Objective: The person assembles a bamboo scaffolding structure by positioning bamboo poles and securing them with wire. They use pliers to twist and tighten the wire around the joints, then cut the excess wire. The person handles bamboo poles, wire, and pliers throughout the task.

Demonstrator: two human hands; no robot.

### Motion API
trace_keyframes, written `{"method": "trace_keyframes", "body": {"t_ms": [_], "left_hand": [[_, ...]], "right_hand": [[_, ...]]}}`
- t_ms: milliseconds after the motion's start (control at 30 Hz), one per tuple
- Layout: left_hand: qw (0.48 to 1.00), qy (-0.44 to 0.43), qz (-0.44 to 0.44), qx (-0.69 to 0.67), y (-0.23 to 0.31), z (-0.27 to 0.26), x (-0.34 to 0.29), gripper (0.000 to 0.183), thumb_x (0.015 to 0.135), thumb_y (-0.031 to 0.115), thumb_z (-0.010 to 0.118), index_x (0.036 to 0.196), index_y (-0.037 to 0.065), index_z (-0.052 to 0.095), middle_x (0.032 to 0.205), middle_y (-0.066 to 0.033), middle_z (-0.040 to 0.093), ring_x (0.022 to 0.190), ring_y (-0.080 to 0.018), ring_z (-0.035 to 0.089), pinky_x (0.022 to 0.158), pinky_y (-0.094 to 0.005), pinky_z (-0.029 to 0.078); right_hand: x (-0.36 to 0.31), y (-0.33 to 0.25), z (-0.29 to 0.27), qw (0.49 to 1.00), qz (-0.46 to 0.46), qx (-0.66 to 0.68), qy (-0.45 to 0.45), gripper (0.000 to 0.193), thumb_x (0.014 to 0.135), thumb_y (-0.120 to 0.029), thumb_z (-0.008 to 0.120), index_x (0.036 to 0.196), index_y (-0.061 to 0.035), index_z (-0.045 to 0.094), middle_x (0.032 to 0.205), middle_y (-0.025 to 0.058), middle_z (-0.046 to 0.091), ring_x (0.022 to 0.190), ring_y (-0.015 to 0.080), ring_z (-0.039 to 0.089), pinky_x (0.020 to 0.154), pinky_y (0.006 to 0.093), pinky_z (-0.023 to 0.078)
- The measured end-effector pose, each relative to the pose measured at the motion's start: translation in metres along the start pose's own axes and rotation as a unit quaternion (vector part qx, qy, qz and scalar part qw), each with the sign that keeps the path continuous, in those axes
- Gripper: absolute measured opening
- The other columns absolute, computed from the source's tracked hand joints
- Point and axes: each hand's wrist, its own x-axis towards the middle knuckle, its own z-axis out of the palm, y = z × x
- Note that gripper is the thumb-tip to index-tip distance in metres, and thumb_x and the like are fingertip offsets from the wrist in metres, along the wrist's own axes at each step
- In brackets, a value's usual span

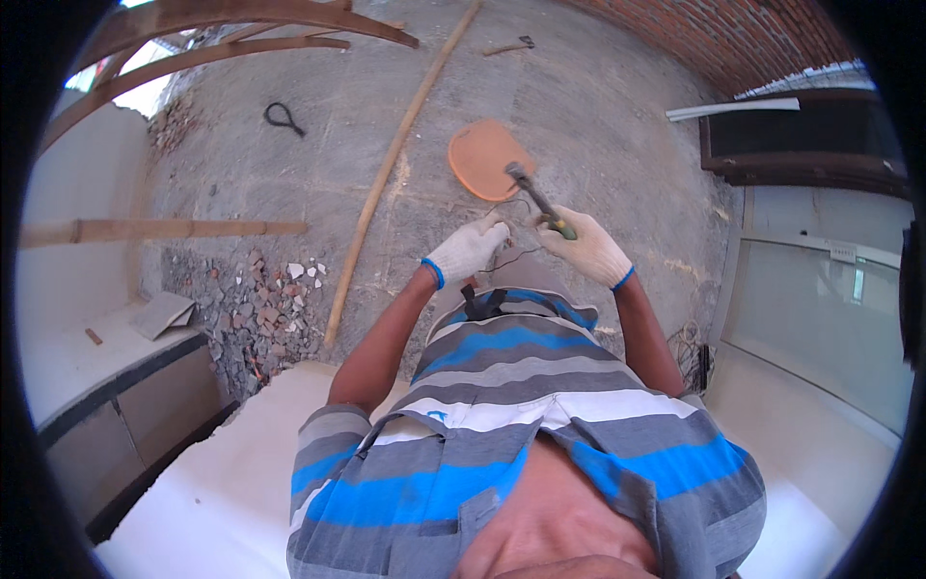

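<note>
My right hand (590, 248), in a white knit glove with a blue cuff, is closed around a hammer (542, 203). The hammer has a grey head, a dark shaft and a green and yellow grip; its head points away from me over an orange rounded seat board (482, 154). My left hand (470, 253), gloved the same way, is closed just left of it. A thin dark wire (511, 261) loops between the two hands, and my left fingers seem to pinch it. Fingertip detail is too small to make out.
A long wooden pole (391, 159) lies on the concrete floor to the left. Broken brick rubble (260, 309) is heaped beyond it. Further off are a small hatchet (509, 46) and a black loop (283, 118). A dark cabinet (805, 140) stands at right.
</note>
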Motion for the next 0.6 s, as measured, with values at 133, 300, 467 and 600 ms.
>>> {"method": "trace_keyframes", "body": {"t_ms": [133,300,467,600], "left_hand": [[0.996,-0.04,-0.071,0.023,0.033,0.023,-0.01,0.059,0.107,0.046,0.048,0.156,0.012,0.046,0.126,-0.016,0.068,0.111,-0.0275,0.068,0.086,-0.0429,0.058],[0.996,-0.024,-0.024,-0.079,0.071,0.034,-0.007,0.075,0.103,0.039,0.061,0.161,-0.001,0.037,0.137,-0.0223,0.068,0.126,-0.0322,0.067,0.112,-0.0395,0.049],[0.972,0.006,0.0,-0.235,0.07,0.05,0.044,0.079,0.098,0.025,0.073,0.16,-0.005,0.035,0.14,-0.0166,0.067,0.122,-0.02,0.068,0.105,-0.0342,0.054],[0.979,0.124,0.052,-0.156,0.101,0.059,0.079,0.079,0.098,0.02,0.073,0.16,-0.008,0.034,0.138,-0.0136,0.064,0.118,-0.0194,0.068,0.103,-0.0331,0.055]], "right_hand": [[0.001,-0.019,-0.009,0.997,-0.047,-0.054,-0.008,0.037,0.104,-0.027,0.067,0.131,-0.0018,0.069,0.104,0.0045,0.072,0.096,0.0144,0.068,0.088,0.0333,0.054],[0.012,-0.014,0.002,0.946,0.033,0.322,0.029,0.037,0.105,-0.024,0.068,0.136,-0.0032,0.064,0.097,0.0049,0.07,0.087,0.0134,0.067,0.078,0.0299,0.054],[0.032,-0.005,0.006,0.764,0.073,0.632,0.105,0.035,0.108,-0.024,0.065,0.138,-0.0077,0.06,0.092,0.0014,0.065,0.077,0.0121,0.063,0.069,0.0284,0.053],[0.059,0.043,-0.021,0.673,0.075,0.727,0.116,0.029,0.11,-0.025,0.064,0.136,-0.0125,0.061,0.091,0.0018,0.064,0.076,0.012,0.063,0.061,0.0282,0.051]]}}
